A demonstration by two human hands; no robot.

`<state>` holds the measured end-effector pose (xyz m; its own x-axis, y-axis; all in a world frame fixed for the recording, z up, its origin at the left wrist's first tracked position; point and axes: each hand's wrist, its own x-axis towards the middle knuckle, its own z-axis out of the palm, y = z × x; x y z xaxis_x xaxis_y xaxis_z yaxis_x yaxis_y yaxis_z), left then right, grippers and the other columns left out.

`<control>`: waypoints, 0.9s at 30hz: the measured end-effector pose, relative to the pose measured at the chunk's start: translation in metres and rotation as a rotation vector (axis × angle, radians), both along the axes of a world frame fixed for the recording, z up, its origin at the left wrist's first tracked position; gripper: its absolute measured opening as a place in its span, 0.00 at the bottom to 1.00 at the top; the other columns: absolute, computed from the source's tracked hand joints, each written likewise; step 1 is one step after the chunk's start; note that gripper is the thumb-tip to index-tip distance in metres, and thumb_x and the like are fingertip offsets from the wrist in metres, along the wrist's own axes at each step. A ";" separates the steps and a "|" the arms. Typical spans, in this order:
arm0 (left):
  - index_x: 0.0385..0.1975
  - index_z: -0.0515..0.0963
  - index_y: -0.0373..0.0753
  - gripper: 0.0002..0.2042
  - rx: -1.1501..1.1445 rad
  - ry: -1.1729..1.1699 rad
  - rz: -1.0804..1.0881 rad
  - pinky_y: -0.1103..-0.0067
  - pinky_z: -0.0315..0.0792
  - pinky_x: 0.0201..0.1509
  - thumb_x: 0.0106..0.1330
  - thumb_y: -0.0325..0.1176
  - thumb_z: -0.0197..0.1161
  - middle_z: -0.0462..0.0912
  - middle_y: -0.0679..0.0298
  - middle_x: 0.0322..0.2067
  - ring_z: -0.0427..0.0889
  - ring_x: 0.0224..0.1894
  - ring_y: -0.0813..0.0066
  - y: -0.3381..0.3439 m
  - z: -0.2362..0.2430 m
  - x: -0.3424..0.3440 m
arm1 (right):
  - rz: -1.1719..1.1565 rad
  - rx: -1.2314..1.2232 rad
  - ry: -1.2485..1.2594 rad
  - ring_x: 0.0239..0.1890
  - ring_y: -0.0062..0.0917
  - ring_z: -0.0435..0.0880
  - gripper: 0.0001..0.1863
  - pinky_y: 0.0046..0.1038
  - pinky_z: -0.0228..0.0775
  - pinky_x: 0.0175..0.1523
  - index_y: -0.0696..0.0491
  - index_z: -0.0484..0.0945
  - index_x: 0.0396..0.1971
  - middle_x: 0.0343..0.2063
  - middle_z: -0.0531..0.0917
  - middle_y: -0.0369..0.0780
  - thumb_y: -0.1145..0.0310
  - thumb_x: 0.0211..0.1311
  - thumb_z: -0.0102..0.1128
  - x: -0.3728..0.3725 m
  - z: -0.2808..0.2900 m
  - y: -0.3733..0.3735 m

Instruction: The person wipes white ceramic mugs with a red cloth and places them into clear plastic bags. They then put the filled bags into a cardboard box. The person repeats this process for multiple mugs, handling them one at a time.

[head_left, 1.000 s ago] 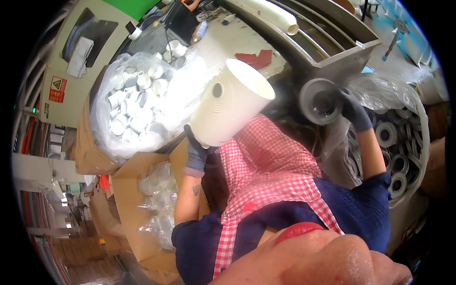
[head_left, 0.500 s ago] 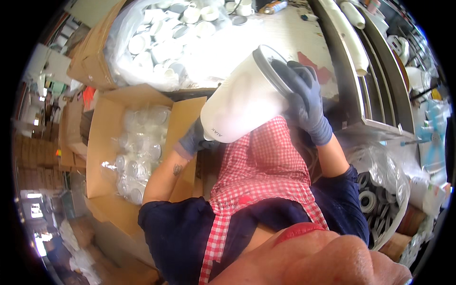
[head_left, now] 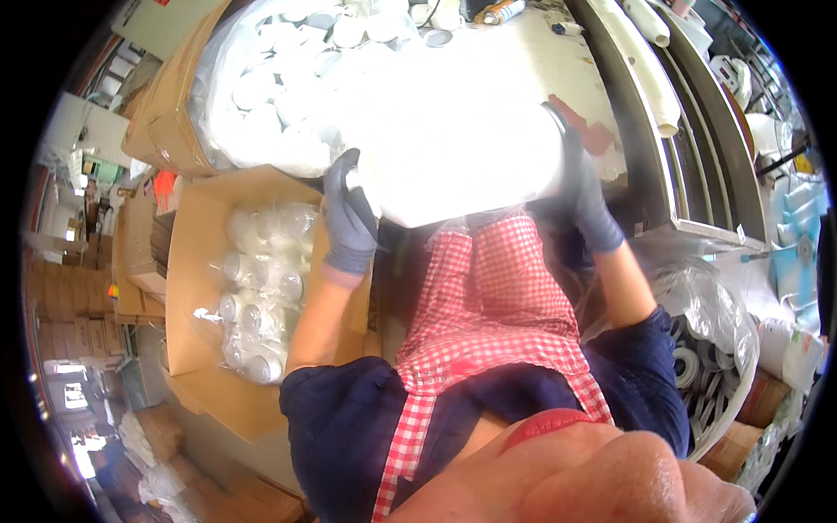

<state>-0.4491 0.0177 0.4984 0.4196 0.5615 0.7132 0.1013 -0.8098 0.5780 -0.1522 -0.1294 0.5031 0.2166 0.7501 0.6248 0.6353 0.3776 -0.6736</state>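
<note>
A large white cylindrical container [head_left: 462, 170] lies sideways between my two gloved hands, above the near edge of a bright worktop. Glare washes out most of its surface. My left hand [head_left: 350, 213], in a grey glove, is wrapped against the container's left end, its fingers pointing upward. At the opposite end, by the darker rim, my right hand [head_left: 586, 192] grips it; that glove is smeared by motion and partly in shadow.
Beyond the left end, a plastic-lined carton [head_left: 161, 122] holds many white and grey cup-shaped pieces. Below it stands an open cardboard box [head_left: 196, 261] with bagged, lidded containers. A metal rack [head_left: 649, 157] with white tubes rises at right. Grey rings fill a clear bag [head_left: 741, 349] beneath.
The container has gone from steeply tilted to nearly level and moved farther from my body. My left hand has risen to its left end; my right hand has moved slightly right.
</note>
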 end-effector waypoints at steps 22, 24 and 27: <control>0.58 0.76 0.41 0.27 0.223 0.568 -0.389 0.66 0.74 0.49 0.60 0.47 0.66 0.81 0.54 0.43 0.81 0.43 0.55 -0.039 0.077 0.028 | 0.479 -0.800 0.298 0.37 0.24 0.84 0.19 0.29 0.77 0.46 0.53 0.78 0.54 0.38 0.86 0.39 0.59 0.71 0.49 0.002 -0.097 0.008; 0.56 0.77 0.41 0.24 0.138 0.715 -0.405 0.66 0.71 0.55 0.65 0.48 0.60 0.81 0.55 0.43 0.80 0.45 0.55 -0.015 0.041 0.032 | 0.327 -0.599 -0.349 0.33 0.24 0.85 0.16 0.29 0.78 0.43 0.51 0.81 0.52 0.34 0.87 0.37 0.63 0.70 0.52 0.023 -0.072 0.047; 0.55 0.77 0.41 0.22 -0.033 0.684 -0.499 0.67 0.71 0.56 0.68 0.49 0.56 0.81 0.54 0.44 0.79 0.48 0.55 0.016 -0.006 0.044 | 0.380 -0.663 0.022 0.32 0.19 0.84 0.16 0.24 0.78 0.40 0.51 0.80 0.54 0.34 0.87 0.37 0.70 0.68 0.54 0.019 -0.008 0.115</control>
<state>-0.4054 0.0341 0.4925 0.9569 0.2117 0.1989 0.0720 -0.8362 0.5437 -0.1336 -0.0147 0.4947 -0.1239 0.9922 0.0159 0.5268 0.0793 -0.8463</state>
